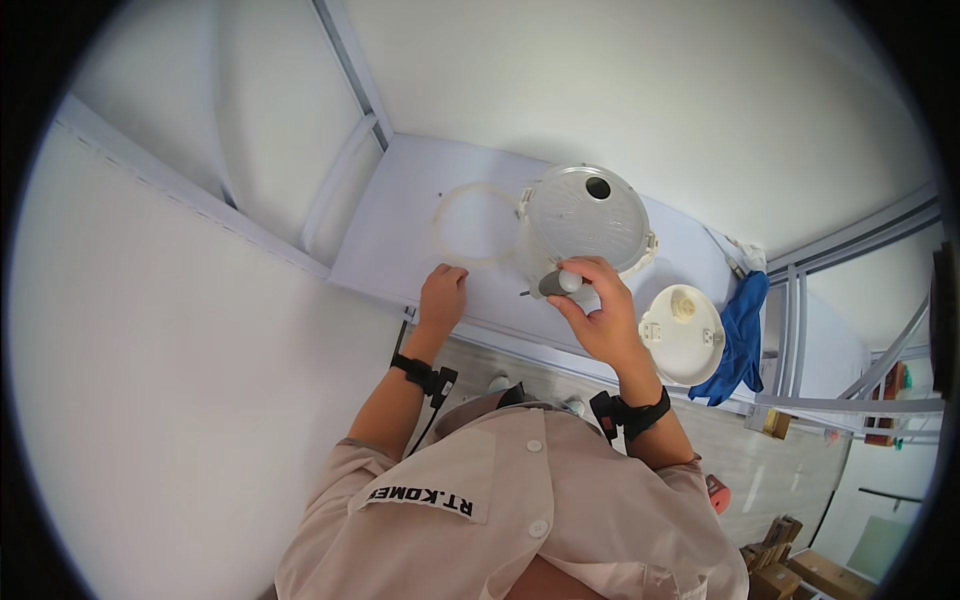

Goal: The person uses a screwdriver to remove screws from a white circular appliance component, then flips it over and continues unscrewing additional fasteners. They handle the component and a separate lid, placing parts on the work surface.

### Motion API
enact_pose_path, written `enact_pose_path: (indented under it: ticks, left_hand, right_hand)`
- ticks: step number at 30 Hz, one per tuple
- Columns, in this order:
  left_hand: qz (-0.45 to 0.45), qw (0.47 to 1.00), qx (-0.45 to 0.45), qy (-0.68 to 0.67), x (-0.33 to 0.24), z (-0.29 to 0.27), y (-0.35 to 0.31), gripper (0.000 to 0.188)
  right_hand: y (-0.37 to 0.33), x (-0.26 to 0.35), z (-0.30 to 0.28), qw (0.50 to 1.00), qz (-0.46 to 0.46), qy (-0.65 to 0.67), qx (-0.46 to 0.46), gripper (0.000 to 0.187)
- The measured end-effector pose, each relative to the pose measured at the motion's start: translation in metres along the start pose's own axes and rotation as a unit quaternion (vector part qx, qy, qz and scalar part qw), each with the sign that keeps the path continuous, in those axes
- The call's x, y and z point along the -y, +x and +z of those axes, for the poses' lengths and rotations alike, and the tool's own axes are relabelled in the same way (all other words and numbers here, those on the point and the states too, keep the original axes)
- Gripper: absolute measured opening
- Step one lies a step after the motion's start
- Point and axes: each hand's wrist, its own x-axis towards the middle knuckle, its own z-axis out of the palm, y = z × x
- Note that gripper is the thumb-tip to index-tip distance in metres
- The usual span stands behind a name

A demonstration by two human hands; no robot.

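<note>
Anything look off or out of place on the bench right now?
Nothing looks damaged or spilled. The ring gasket lies loose beside the round lid, and a blue cloth droops over the table's edge.

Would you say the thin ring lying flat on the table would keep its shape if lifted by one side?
Probably not: the ring looks thin, pale and translucent like a seal, so it would likely sag. It also seems very light, and should slide easily on the smooth table.

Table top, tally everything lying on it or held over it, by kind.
Round lid parts: 2, large ribbed disc, small white cover
Sealing ring: 1
Grey-handled tool, in right hand: 1
Blue cloth: 1
Total: 5
</note>
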Motion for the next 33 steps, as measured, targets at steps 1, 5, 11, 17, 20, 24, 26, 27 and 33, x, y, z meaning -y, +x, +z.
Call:
enact_pose_path:
  ticks: [1, 5, 11, 17, 20, 24, 26, 27, 33]
  left_hand:
    - [0.000, 1.000, -0.002, 0.014, 0.001, -0.001, 0.002, 0.012]
    - [-0.029, 0.998, -0.003, 0.058, 0.013, -0.006, 0.012, 0.014]
    - [-0.008, 0.996, -0.032, 0.081, 0.003, -0.012, 0.015, 0.013]
    - [0.048, 0.999, -0.007, -0.006, -0.041, -0.033, 0.007, 0.015]
    - [0.082, 0.985, 0.089, -0.125, -0.070, -0.040, -0.002, 0.015]
    - [0.108, 0.934, 0.248, -0.235, -0.121, -0.035, -0.006, 0.013]
    - [0.123, 0.911, 0.305, -0.248, -0.143, -0.024, -0.004, 0.012]
    - [0.143, 0.905, 0.319, -0.244, -0.153, -0.017, -0.001, 0.012]
    - [0.215, 0.871, 0.375, -0.235, -0.214, 0.036, 0.000, 0.012]
  right_hand:
    - [0.001, -0.001, 0.004, 1.000, 0.000, 0.000, 0.005, 0.051]
    - [0.003, -0.001, 0.013, 1.000, 0.004, 0.000, 0.017, 0.050]
    - [0.000, -0.004, 0.012, 1.000, 0.017, -0.007, 0.004, 0.050]
    - [-0.011, 0.001, -0.014, 0.999, 0.035, -0.024, -0.028, 0.051]
    - [-0.020, 0.005, -0.034, 0.998, 0.021, -0.030, -0.057, 0.053]
    - [-0.035, 0.013, -0.067, 0.993, 0.012, -0.075, -0.091, 0.057]
    - [-0.046, 0.013, -0.084, 0.988, 0.007, -0.103, -0.113, 0.058]
    - [-0.053, 0.013, -0.094, 0.986, 0.004, -0.116, -0.122, 0.058]
    - [-0.097, 0.011, -0.149, 0.967, 0.039, -0.139, -0.209, 0.055]
